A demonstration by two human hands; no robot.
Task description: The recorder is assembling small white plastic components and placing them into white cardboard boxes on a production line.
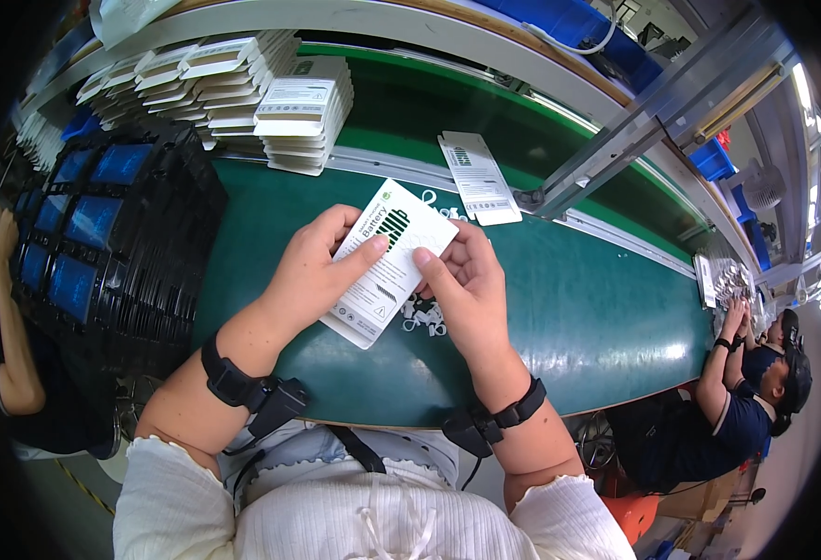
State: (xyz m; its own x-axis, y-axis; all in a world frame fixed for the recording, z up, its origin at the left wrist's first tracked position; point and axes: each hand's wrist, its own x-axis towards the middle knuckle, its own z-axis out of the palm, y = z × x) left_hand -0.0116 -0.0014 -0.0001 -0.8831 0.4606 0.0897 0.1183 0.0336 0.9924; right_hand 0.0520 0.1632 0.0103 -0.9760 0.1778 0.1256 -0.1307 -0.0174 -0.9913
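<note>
White ribbed cloth top (392,527) nearest. Left hand (322,257), right hand (466,285): both grips pinched on thin white card box (387,273), held above green smooth worktop (597,327), between near and far edges. Step seems box handling; next move likely needs steady thumbs.

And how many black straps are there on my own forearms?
2: the left strap, below the left hand, and the right strap, below the right hand. No others show.
</note>
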